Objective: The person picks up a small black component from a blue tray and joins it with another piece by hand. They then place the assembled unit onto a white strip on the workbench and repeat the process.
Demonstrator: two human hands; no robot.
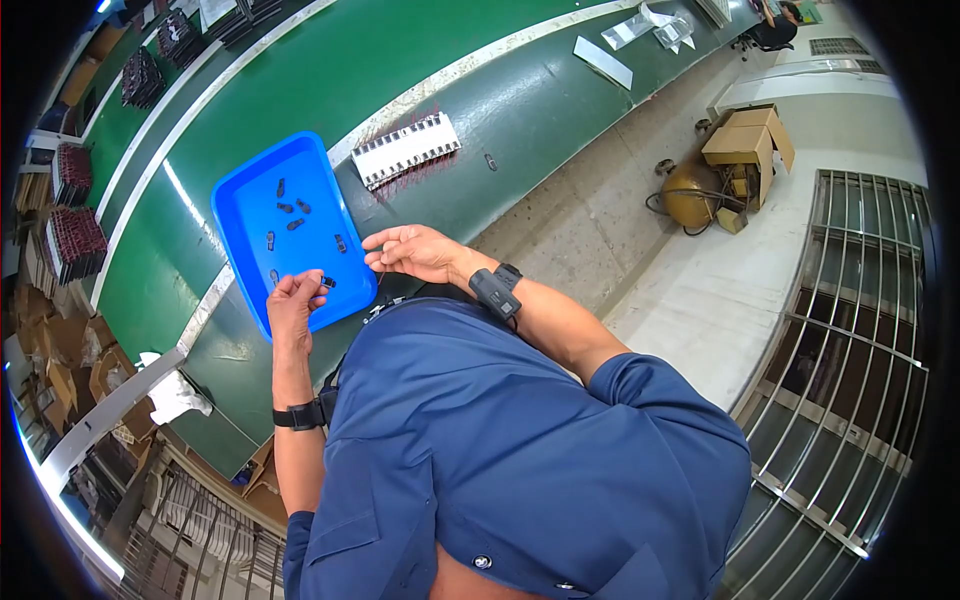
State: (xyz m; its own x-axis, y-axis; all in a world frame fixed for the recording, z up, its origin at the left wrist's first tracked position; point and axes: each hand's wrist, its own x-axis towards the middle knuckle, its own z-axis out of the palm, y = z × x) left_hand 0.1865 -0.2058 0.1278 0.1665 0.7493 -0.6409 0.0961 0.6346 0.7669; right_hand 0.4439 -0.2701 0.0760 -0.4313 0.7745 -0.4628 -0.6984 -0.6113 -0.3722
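Observation:
A blue plastic tray (222,215) rests on the green bench, with several small black plastic parts (304,206) scattered over its floor. Over the tray's near end, my left hand (292,305) pinches one small black part (327,283) between thumb and fingertips. My right hand (415,252) is at the tray's right rim, its thumb and forefinger drawn together. Whatever those fingertips hold, if anything, is too small to make out. Beyond it lies a white slotted block (405,150) with thin dark-red wires sticking out along both sides.
One loose black part (490,161) lies on the bench (530,110) right of the block. Farther off are a white panel (603,62) and clear plastic bags (672,32). A compressor tank (692,195) with a cardboard box (745,140) stands on the floor at right.

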